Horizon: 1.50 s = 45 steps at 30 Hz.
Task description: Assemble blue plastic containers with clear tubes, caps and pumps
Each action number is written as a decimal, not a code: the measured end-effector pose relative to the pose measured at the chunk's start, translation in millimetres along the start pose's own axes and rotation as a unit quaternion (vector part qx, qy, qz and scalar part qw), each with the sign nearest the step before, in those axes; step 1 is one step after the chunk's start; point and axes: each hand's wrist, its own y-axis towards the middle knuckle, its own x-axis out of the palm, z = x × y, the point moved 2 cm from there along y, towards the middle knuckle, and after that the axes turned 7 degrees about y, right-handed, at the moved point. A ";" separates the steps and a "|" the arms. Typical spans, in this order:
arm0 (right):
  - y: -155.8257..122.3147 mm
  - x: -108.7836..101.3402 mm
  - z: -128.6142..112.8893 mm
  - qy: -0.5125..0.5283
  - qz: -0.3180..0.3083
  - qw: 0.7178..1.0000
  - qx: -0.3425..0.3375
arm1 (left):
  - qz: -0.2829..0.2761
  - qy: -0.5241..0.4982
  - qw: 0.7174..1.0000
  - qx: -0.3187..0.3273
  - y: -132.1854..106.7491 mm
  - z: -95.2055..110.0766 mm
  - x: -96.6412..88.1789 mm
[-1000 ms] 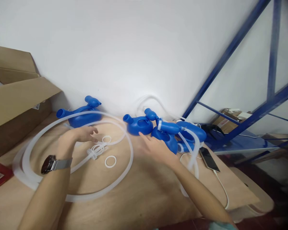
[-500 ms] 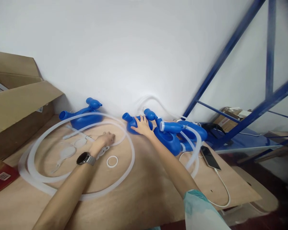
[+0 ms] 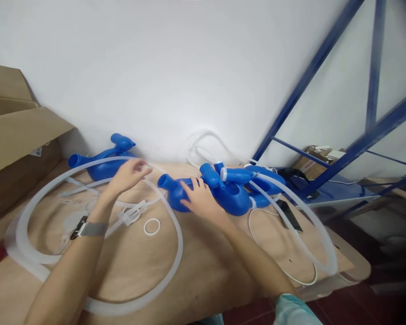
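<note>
My left hand [image 3: 128,176], with a watch on the wrist, is closed at the far side of a large loop of clear plastic tube [image 3: 180,243], its fingers curled on the tube. My right hand [image 3: 202,198] grips the top of a blue plastic urinal bottle [image 3: 176,198] whose open neck points left. The blue cap piece [image 3: 210,175] of this bottle lies just beyond my fingers. A white ring [image 3: 152,226] and clear plastic clip parts [image 3: 131,213] lie inside the tube loop, beside my left forearm.
Another blue urinal bottle [image 3: 104,169] stands back left, near an open cardboard box [image 3: 23,135]. On the right lie more blue bottles [image 3: 235,201] with tubes, a phone [image 3: 290,215] and a white cable [image 3: 250,225]. A blue metal rack [image 3: 311,72] stands beyond the table edge.
My left hand has risen from inside the loop to its far side, and the tube now bends there. My right hand has drawn the bottle slightly nearer. The view has shifted.
</note>
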 end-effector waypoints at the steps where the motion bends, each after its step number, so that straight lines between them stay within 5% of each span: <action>1: -5.8 -2.1 -2.5 -0.002 0.001 1.000 -0.008 | 0.022 -0.050 0.999 -0.002 -2.8 6.8 -6.1; 5: -19.0 -17.9 -2.0 0.032 0.047 0.998 -0.030 | -0.030 -0.143 0.988 0.045 -14.8 35.7 -11.0; 8: -16.7 -31.9 9.7 0.039 0.100 0.994 -0.022 | -0.101 -0.125 0.984 0.073 -18.8 49.5 -6.3; 12: -6.4 -33.2 21.9 0.023 0.083 0.996 -0.025 | -0.143 -0.076 0.981 0.107 -18.4 54.5 -3.1; 21: -1.2 -20.8 30.2 0.022 0.037 0.998 -0.049 | -0.111 -0.096 0.985 0.090 -13.8 44.7 14.6; 28: 6.7 -3.6 22.2 -0.031 0.079 0.995 -0.045 | -0.092 -0.111 0.985 0.094 -14.2 48.8 23.3; 33: 10.2 15.3 11.0 -0.003 0.090 0.995 -0.035 | -0.105 -0.095 0.983 0.116 -14.8 55.1 21.2; 45: 22.0 31.9 26.4 0.090 0.128 0.986 -0.050 | -0.162 -0.128 0.960 0.187 -16.8 44.0 37.4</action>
